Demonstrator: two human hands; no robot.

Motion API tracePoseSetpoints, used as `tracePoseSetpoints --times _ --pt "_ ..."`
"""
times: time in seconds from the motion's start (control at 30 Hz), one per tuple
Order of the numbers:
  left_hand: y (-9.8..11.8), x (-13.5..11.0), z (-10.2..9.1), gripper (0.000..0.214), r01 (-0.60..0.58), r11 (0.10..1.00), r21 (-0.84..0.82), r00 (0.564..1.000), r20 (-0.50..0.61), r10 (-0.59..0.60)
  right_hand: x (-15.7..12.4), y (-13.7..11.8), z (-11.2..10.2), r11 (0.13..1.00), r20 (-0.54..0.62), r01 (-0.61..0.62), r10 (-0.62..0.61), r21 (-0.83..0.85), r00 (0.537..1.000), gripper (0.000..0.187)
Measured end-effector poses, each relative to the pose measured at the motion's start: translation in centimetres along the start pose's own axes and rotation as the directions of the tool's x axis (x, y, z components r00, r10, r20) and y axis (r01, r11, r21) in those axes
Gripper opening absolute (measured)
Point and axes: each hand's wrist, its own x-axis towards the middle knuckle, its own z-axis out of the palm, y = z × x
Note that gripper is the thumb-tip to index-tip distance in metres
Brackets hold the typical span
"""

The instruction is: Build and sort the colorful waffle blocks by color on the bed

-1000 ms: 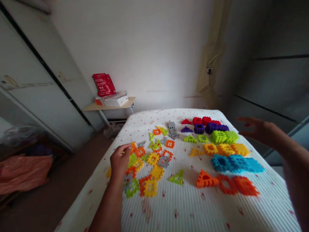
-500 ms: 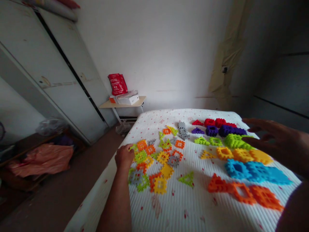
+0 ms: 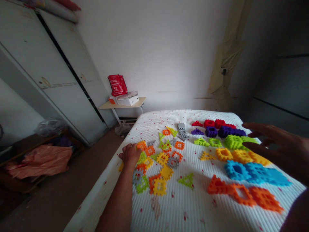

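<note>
A white bed cover (image 3: 183, 206) carries a loose heap of flat toothed plastic pieces (image 3: 159, 161) in orange, yellow, green and grey. My left hand (image 3: 130, 154) lies on the heap's left edge, fingers curled onto an orange piece (image 3: 142, 145). To the right, pieces sit sorted in rows by colour: red (image 3: 213, 123), purple (image 3: 225, 131), green (image 3: 231, 141), yellow (image 3: 238, 155), blue (image 3: 253, 170), orange (image 3: 243, 192). My right hand (image 3: 277, 148) hovers over the right end of the green and yellow rows, fingers stretched out and holding nothing.
A small side table (image 3: 122, 104) with a red bag (image 3: 117, 84) and a white box stands at the wall beyond the bed. A tall cupboard (image 3: 48, 83) fills the left side. Orange cloth (image 3: 38, 159) and clutter lie on the floor at left.
My left hand has slid slightly forward along the heap's left edge. My right hand has come nearer, over the sorted rows. The view has shifted to the left.
</note>
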Motion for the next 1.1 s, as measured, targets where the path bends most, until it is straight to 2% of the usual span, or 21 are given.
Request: tracePoseSetpoints --times 0.2,0.4,0.5,0.6,0.7,0.77,0.9,1.0,1.1 --pt "-0.1 0.0 0.1 0.027 -0.007 1.000 -0.029 0.998 -0.057 0.005 0.1 0.5 0.7 0.999 0.007 0.044 -0.044 -0.012 0.999 0.064" --pt "-0.6 -0.1 -0.2 0.023 -0.053 0.994 -0.096 0.990 -0.135 0.040 -0.2 0.8 0.7 0.995 0.036 0.074 -0.072 -0.069 0.997 0.053" --pt "-1.0 0.1 -0.1 0.020 -0.144 0.962 -0.232 0.966 -0.244 0.086 -0.3 0.8 0.4 0.996 0.030 0.060 -0.058 -0.066 0.998 0.050" --pt "-0.9 0.0 0.0 0.018 -0.218 0.889 -0.403 0.932 -0.356 0.067 -0.2 0.7 0.3 0.995 0.013 0.059 -0.058 -0.075 0.998 0.048" --pt "0.0 -0.7 -0.1 0.018 -0.229 0.815 -0.532 0.930 -0.366 0.023 -0.1 0.4 0.3 0.996 0.024 0.056 -0.054 -0.073 0.998 0.047" --pt "0.9 -1.4 -0.2 0.015 -0.231 0.795 -0.562 0.936 -0.352 0.023 -0.1 0.2 0.2 0.997 0.043 0.046 -0.044 -0.060 0.998 0.046" --pt "3.0 -3.2 -0.1 0.011 -0.287 0.746 -0.601 0.938 -0.336 0.090 -0.3 0.0 0.1 0.998 0.048 0.046 -0.044 -0.037 0.998 0.044" --pt "4.8 -4.9 0.3 0.012 -0.361 0.695 -0.621 0.930 -0.298 0.216 -0.4 -0.1 -0.1 0.999 0.030 0.047 -0.046 -0.016 0.998 0.042" --pt "6.8 -6.9 0.8 0.007 -0.485 0.673 -0.558 0.873 -0.263 0.412 -0.6 -0.3 -0.5 1.000 -0.003 0.025 -0.025 -0.011 1.000 0.042"
